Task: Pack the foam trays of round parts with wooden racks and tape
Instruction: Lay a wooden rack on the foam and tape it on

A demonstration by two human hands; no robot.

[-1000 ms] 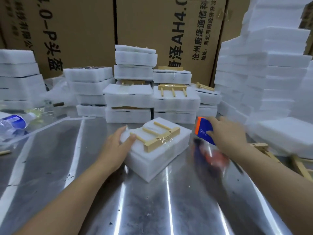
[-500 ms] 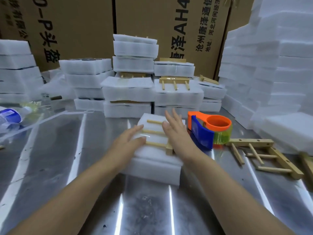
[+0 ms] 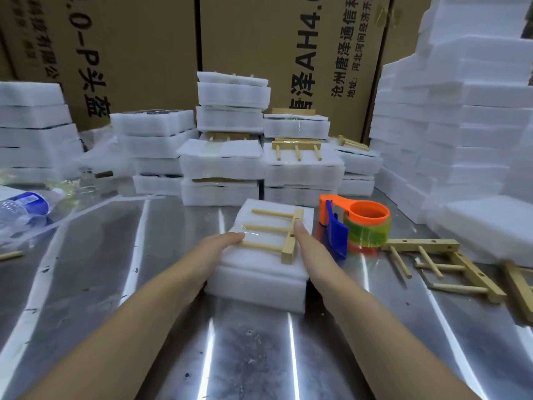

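A: Tray [image 3: 259, 281]?
B: Mid table [image 3: 115, 255], rack [image 3: 290, 243] on top. Your L hand [image 3: 219, 249] lies flat on its left top edge, R hand [image 3: 310, 249] straight-fingered at the rack bar.
A: Grip?
B: Prob light, soft foam. Hold both side walls, gently.

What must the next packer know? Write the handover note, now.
Left hand: flat on the left top edge of the foam tray bundle. Right hand: straight fingers against the wooden rack on top.
Tape dispenser: stands right of the bundle, unheld.
Done: rack on, one clear tape strip seems across it.
Left: check taping, stack it with the finished bundles; spare racks lie at right.
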